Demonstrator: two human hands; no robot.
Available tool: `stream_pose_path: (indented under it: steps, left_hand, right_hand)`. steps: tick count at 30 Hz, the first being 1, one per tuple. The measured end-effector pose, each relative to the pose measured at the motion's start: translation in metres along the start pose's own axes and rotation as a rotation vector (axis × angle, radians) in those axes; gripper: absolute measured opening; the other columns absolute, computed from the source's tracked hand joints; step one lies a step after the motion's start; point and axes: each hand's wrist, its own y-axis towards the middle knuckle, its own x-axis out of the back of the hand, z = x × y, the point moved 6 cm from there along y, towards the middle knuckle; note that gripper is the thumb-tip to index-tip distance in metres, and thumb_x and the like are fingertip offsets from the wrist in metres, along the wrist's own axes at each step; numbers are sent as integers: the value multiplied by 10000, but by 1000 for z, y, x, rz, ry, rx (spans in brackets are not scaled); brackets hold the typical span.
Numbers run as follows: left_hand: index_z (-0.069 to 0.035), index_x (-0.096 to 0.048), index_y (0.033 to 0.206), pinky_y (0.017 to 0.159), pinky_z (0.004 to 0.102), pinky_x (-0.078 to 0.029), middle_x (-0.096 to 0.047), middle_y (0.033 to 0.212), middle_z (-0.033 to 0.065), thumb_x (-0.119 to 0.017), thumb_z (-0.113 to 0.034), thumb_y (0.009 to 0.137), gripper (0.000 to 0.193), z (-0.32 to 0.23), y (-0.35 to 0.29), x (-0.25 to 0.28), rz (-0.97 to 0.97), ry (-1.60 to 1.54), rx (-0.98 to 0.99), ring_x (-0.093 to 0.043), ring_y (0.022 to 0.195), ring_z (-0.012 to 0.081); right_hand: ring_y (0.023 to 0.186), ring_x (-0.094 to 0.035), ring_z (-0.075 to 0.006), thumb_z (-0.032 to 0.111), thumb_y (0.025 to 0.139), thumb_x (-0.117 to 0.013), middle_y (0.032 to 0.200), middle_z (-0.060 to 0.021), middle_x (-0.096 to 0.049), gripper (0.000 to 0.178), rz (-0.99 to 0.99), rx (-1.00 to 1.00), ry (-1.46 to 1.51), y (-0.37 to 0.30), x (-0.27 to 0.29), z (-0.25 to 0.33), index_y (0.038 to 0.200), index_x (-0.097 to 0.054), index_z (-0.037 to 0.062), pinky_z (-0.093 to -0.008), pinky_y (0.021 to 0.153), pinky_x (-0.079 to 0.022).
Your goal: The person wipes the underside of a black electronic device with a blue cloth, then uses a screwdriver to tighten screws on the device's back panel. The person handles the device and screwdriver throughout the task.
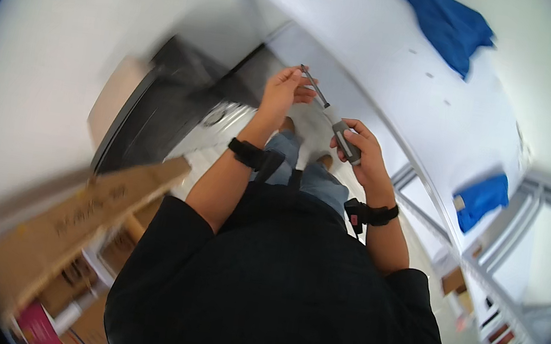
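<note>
Beside long white surface (376, 39): right grip (366, 150) clamped on grey-handled, dark-shafted screwdriver (332, 113); left grip (286, 88) at its tip (303, 68), perhaps steadying, closure unclear.

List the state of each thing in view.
Grey-handled, dark-shafted tool: tilted, gripped.
Right bare hand: closed around handle.
Left bare hand: curled near shaft tip; contact unclear.
Larger blue cloth: crumpled, on white table.
Smaller blue cloth: rumpled.
Brown cardboard box: open, holding things.

The screwdriver (332, 115) is coloured grey with a pale stripe at its handle and dark along its shaft. Vivid blue is seen on two cloths (450, 31), white on the tabletop (399, 77), plain black on the T-shirt (283, 270).
</note>
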Motion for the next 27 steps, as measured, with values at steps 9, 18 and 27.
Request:
stream_pose_path:
  steps: [9, 18, 27]
  left_hand:
    - [-41, -552, 1102, 681, 280, -556, -661, 922, 105, -395, -199, 1002, 244, 21, -128, 182, -370, -352, -55, -660, 765, 161]
    - [-88, -578, 1086, 632, 257, -539, -665, 928, 75, -456, -214, 985, 202, 44, -229, 342, -517, -369, -37, -646, 718, 133]
    - [-108, -543, 1146, 636, 259, -501, -667, 912, 70, -463, -182, 981, 198, 45, -261, 422, -506, -315, -31, -624, 722, 129]
  right_hand:
    - [515, -535, -104, 207, 885, -551, 835, -107, -655, 308, 296, -290, -190, 18, -126, -121, 1125, -533, 15, -210, 463, -409]
    - [546, -596, -131, 201, 903, -541, 886, -109, -646, 297, 326, -385, -179, 23, -217, -265, 1140, -525, 24, -208, 421, -400]
    - [625, -613, -166, 172, 908, -516, 904, -139, -638, 287, 232, -435, -163, 7, -281, -340, 1148, -487, 17, -245, 503, -450]
